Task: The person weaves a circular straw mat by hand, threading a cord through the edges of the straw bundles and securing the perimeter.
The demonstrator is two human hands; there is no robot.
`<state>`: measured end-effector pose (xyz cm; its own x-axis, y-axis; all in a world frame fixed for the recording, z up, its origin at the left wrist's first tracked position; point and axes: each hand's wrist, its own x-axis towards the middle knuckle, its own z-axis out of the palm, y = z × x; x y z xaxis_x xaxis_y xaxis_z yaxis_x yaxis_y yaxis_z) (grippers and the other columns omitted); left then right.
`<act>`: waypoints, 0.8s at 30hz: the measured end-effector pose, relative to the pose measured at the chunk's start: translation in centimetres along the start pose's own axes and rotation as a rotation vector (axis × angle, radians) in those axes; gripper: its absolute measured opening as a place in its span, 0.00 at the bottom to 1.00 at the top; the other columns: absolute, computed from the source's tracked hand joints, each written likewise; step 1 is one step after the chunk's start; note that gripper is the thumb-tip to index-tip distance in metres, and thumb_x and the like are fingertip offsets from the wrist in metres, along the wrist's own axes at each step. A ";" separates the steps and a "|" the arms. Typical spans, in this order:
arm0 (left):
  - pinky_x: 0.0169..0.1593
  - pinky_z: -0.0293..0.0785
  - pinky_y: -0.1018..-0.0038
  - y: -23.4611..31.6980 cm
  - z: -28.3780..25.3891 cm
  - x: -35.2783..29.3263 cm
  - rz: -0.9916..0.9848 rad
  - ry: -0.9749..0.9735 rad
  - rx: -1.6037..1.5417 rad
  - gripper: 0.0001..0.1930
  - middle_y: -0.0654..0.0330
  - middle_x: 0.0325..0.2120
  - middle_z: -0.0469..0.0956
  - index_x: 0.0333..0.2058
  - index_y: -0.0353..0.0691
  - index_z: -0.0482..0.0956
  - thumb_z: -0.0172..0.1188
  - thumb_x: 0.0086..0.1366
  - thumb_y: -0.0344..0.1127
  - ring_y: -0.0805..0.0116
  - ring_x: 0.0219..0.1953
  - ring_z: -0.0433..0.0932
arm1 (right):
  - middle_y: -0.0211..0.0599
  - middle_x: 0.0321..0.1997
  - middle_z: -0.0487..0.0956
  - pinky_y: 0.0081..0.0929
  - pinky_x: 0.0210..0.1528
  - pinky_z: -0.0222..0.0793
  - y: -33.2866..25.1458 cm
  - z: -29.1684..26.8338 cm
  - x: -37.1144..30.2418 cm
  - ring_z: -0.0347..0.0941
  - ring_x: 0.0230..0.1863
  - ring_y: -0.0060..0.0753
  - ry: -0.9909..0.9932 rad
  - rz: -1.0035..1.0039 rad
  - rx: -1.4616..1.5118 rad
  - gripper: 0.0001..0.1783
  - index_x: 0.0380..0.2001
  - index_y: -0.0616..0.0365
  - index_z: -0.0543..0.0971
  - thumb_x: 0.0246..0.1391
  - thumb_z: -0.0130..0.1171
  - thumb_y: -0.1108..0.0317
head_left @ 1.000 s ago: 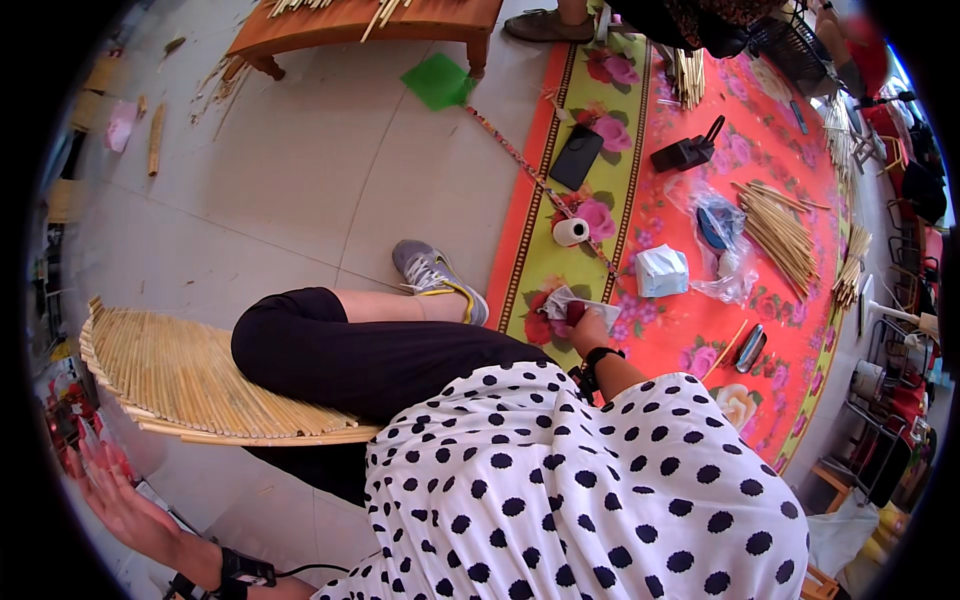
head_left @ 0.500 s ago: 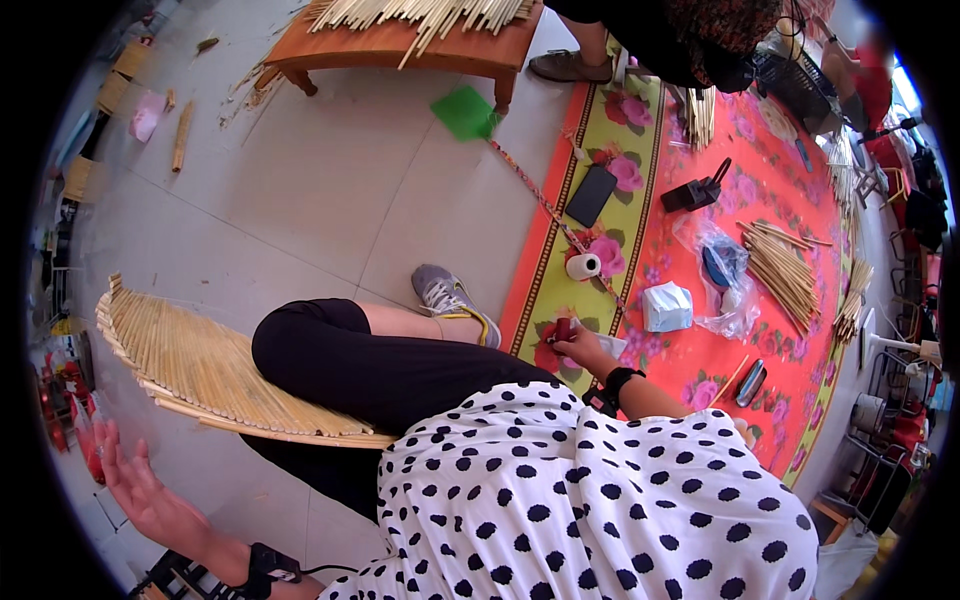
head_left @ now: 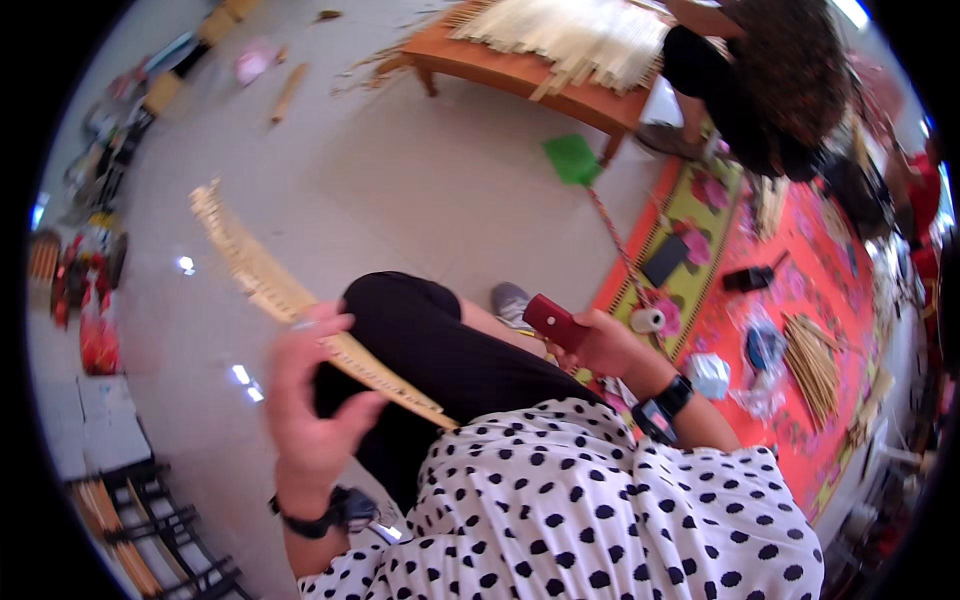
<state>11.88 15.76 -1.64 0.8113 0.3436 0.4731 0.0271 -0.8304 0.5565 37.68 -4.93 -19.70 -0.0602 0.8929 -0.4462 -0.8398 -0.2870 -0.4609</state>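
My right hand (head_left: 605,345) grips a dark red, flat rectangular piece (head_left: 553,322) with a small pale round spot, held above my lap. I cannot make out exactly what it is. Across my black-trousered thigh lies a curved mat of thin bamboo sticks (head_left: 262,277), seen almost edge-on. My left hand (head_left: 312,410), slightly blurred, is raised at the mat's near edge, its fingers curved and the thumb spread away from them. The fingertips overlap the mat in view; whether they touch it I cannot tell.
A wooden bench (head_left: 480,68) with pale sticks (head_left: 570,40) stands ahead, beside another person (head_left: 790,90). On the red floral floor cloth (head_left: 690,320) lie a phone (head_left: 665,260), a white roll (head_left: 647,320), a tissue pack (head_left: 708,375) and a bamboo bundle (head_left: 812,370). A green fly swatter (head_left: 572,160) lies nearby.
My left hand has come inward from the far left to the mat. My right hand has lifted the dark red piece off the cloth. The mat now appears edge-on, and the view has shifted.
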 end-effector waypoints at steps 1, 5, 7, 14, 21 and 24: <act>0.54 0.70 0.69 0.7 0.6 0.5 -0.012 -0.045 -0.004 0.34 0.49 0.52 0.71 0.53 0.37 0.69 0.72 0.45 0.29 0.55 0.55 0.71 | 0.37 0.29 0.74 0.20 0.26 0.60 -0.8 3.0 0.2 0.66 0.26 0.24 -0.095 -0.015 0.042 0.35 0.49 0.71 0.70 0.52 0.47 0.46; 0.52 0.72 0.66 1.5 1.9 1.1 0.035 -0.180 0.045 0.40 0.51 0.50 0.70 0.56 0.39 0.67 0.74 0.41 0.33 0.53 0.51 0.73 | 0.40 0.24 0.73 0.19 0.26 0.58 -2.2 9.6 2.5 0.64 0.22 0.26 -0.468 0.256 0.064 0.38 0.46 0.77 0.70 0.47 0.46 0.46; 0.48 0.73 0.65 1.3 1.9 0.7 0.018 -0.153 0.002 0.38 0.52 0.47 0.71 0.55 0.39 0.68 0.73 0.43 0.35 0.54 0.47 0.74 | 0.42 0.24 0.73 0.20 0.25 0.58 -2.5 11.7 3.1 0.64 0.20 0.27 -0.513 0.310 -0.023 0.39 0.46 0.77 0.70 0.47 0.45 0.46; 0.37 0.73 0.67 -0.1 -0.2 -1.5 -0.029 -0.065 0.018 0.26 0.56 0.29 0.76 0.45 0.37 0.72 0.70 0.50 0.42 0.57 0.31 0.76 | 0.38 0.30 0.77 0.22 0.32 0.69 -2.3 15.9 3.8 0.73 0.30 0.27 -0.359 -0.178 -0.530 0.26 0.48 0.66 0.73 0.54 0.58 0.54; 0.37 0.71 0.67 -0.2 -1.0 -3.0 -0.070 -0.015 -0.008 0.24 0.58 0.27 0.75 0.38 0.38 0.75 0.72 0.48 0.46 0.57 0.28 0.75 | 0.38 0.39 0.81 0.23 0.42 0.73 -3.1 17.8 3.4 0.79 0.37 0.28 -0.316 -0.656 -1.220 0.31 0.43 0.62 0.78 0.35 0.77 0.59; 0.39 0.71 0.67 -0.6 -1.5 -3.5 0.000 -0.025 -0.036 0.23 0.59 0.28 0.76 0.37 0.37 0.76 0.71 0.48 0.47 0.58 0.29 0.75 | 0.38 0.33 0.82 0.22 0.36 0.74 -4.6 18.7 3.3 0.79 0.30 0.30 -0.464 -0.744 -1.369 0.29 0.39 0.62 0.80 0.34 0.78 0.58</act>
<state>8.15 15.73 -2.59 0.8259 0.3322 0.4556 0.0069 -0.8138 0.5810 31.22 5.80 -4.67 -0.2437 0.9174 0.3146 0.3102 0.3811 -0.8709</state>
